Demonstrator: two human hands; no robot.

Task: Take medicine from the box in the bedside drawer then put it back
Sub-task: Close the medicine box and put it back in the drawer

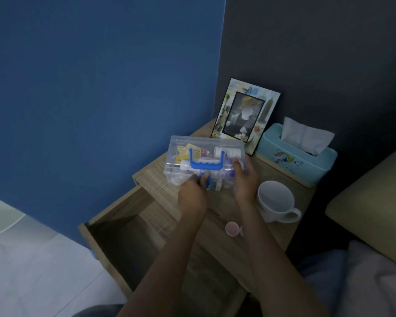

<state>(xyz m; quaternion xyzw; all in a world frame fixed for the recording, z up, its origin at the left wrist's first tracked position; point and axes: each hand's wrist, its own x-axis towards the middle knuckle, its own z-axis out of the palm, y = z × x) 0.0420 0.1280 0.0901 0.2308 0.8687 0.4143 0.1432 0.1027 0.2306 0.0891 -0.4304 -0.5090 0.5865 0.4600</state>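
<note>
A clear plastic medicine box with a blue handle on its lid sits on the wooden bedside table, tilted toward me. Bottles and yellow packets show through the lid. My left hand grips the blue latch on the box's near side. My right hand holds the box's right end, thumb on the lid. The drawer below stands pulled out, and its inside looks dark and bare.
A white mug stands just right of my right hand. A small pink round object lies near the table's front. A picture frame and a teal tissue box stand behind. A bed is at right.
</note>
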